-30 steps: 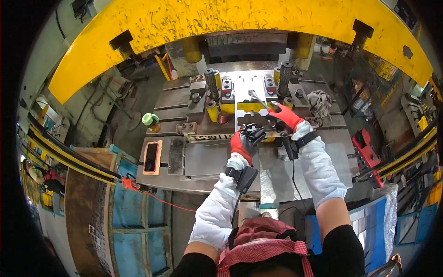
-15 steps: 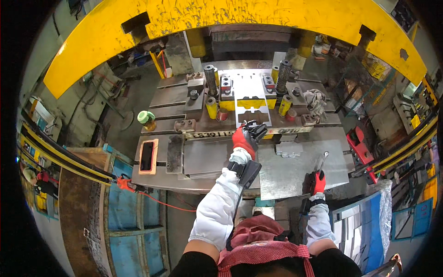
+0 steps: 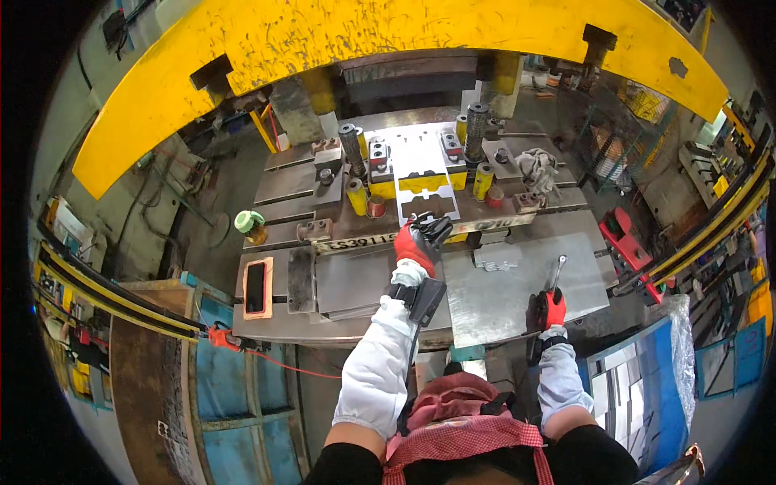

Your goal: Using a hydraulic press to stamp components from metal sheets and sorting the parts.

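Beneath a yellow overhead beam, I have my left hand, gloved in red and black, at the near end of a pale metal strip. Its fingers are bent there, at the front edge of the die; from my remote view I cannot tell whether they grip the strip or merely rest beside it. The strip lies along the middle of the die, running away from me between two dark upright posts, with cut-outs toward its near end.

Lower and to the right, my right hand, in a glove of the same colours, is closed round a slim metal tool, its rounded head pointing up and away from me. That hand is at the near edge of a broad grey sheet; I cannot tell whether the tool touches it. Small metal pieces lie together toward the sheet's far side, near the die.

Left of the die's front, flat plates are stacked near a phone in an orange surround. Farther back I see a green-capped bottle; across the bed, a crumpled grey rag.
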### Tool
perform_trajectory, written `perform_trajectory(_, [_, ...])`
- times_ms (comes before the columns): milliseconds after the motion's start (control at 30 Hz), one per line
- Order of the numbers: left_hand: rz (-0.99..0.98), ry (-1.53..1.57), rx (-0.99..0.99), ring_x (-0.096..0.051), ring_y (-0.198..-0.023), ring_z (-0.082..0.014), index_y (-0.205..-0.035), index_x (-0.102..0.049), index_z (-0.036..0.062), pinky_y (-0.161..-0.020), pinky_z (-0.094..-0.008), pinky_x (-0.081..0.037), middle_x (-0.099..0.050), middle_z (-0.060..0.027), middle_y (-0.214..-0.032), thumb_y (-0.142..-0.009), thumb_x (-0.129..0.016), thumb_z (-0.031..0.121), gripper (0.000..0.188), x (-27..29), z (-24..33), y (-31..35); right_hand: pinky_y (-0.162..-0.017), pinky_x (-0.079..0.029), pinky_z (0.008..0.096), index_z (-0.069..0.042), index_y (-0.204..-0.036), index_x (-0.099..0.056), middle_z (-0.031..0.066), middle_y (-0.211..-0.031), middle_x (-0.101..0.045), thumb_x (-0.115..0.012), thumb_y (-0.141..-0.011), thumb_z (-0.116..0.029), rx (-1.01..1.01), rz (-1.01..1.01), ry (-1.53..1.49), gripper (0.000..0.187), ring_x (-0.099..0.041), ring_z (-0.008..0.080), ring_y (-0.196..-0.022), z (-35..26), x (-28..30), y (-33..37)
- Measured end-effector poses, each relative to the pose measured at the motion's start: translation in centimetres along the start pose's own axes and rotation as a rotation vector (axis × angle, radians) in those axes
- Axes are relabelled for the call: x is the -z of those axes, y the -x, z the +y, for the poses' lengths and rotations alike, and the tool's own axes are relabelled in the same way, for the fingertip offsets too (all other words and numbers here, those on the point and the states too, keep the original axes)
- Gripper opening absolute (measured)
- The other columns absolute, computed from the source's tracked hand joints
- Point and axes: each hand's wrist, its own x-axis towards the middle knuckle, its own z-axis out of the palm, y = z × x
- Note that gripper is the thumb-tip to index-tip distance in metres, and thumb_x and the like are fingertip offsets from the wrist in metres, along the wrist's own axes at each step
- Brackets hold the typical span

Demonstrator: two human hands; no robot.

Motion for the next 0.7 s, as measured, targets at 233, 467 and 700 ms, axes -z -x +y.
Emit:
perform_trajectory(233, [-0.040,-0.029,-0.013,-0.059,-0.095,-0.0394,-0.106,-0.051,-0.0018,-0.087,-0.0492,-0.047,-0.059,-0.0258,-0.103,-0.094,-0.035,0.034,0.041,1.6,1.0,0.1,-0.052,-0.041,0.0301,-0.006,-0.086,-0.053,0.0008,-0.068,-0.053,-0.059,-0.082,-0.015,-0.047,-0.010,-0.072,0.012,-0.050,0.0145,-0.059,-3.8,-1.9,2.9])
perform_trajectory(467, [-0.073,-0.039,-0.023,-0.060,-0.093,-0.0368,-0.106,-0.050,-0.0028,-0.084,-0.0469,-0.050,-0.059,-0.0243,-0.101,-0.094,-0.036,0.032,0.040,1.4,-0.1,-0.4,-0.052,-0.041,0.0310,-0.006,-0.082,-0.054,0.0025,-0.065,-0.052,-0.059,-0.080,-0.020,0.060,-0.010,0.111,0.015,-0.050,0.0145,-0.059,0.6,0.4,-0.1])
perform_trajectory(700, [-0.097,-0.029,-0.033,-0.057,-0.098,-0.0391,-0.110,-0.047,-0.0059,-0.090,-0.0472,-0.047,-0.056,-0.0256,-0.109,-0.092,-0.038,0.029,0.040,0.4,-0.6,0.2,-0.056,-0.045,0.0306,-0.003,-0.093,-0.053,0.0032,-0.071,-0.055,-0.060,-0.082,-0.020,-0.009,-0.017,0.112,0.021,-0.054,0.0146,-0.062,-3.7,-0.1,1.8])
